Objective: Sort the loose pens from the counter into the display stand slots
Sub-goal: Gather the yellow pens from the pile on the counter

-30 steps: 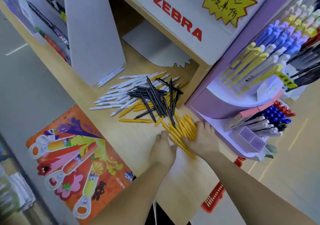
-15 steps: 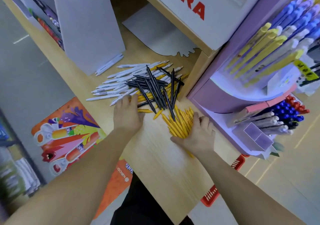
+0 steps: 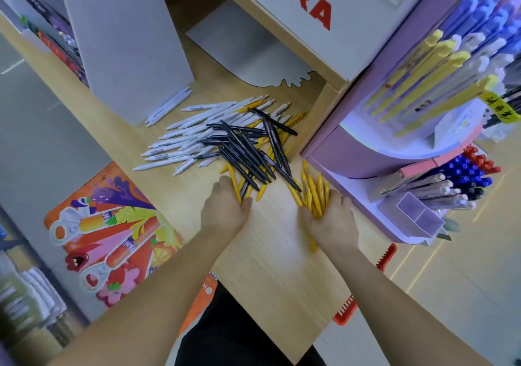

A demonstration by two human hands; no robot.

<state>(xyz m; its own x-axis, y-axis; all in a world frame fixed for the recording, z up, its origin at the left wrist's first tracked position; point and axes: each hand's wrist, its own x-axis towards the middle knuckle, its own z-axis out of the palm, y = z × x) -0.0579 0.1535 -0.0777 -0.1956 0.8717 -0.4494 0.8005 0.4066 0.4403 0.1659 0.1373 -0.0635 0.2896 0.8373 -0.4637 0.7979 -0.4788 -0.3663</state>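
Early. My right hand [image 3: 329, 221] clutches slim yellow plastic pens [image 3: 315, 193]; left hand [image 3: 225, 207] touches more, grip unclear. Loose white, black, yellow pen heap [image 3: 239, 140] awaits the purple cardboard display stand [image 3: 352, 151].

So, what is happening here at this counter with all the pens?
A person is gathering pens on the wooden counter. The right hand grips a bundle of yellow pens beside the purple display stand. The left hand pinches one more yellow pen at the near edge of the mixed pile, where black pens lie over white pens. The bundle is not yet in a slot.
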